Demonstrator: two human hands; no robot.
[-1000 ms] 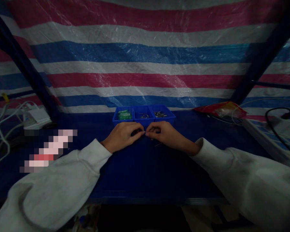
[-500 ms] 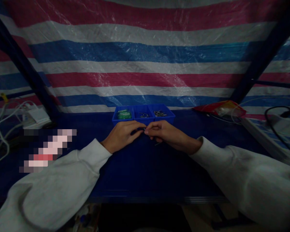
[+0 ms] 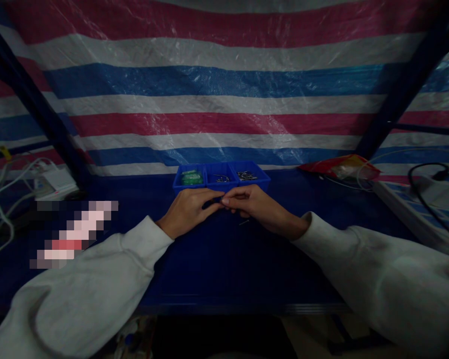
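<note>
My left hand and my right hand meet at the fingertips over the dark blue table. Both are closed in a pinch, thumb against fingers, on something too small to make out. Just below my right fingers a thin metal pin-like piece lies on the table. Behind my hands stands a blue three-compartment tray. Its left compartment has green packets, the middle one a few thin metal pieces, and the right one a pile of metal pieces.
White cables and a power adapter sit at the left. On the right are a red plastic bag, a black cable and a box-like item with blue stripes. A striped plastic sheet hangs behind the table.
My fingertips have drawn closer together, and the small light-coloured piece that showed between them is now hidden. My right hand has shifted slightly left.
</note>
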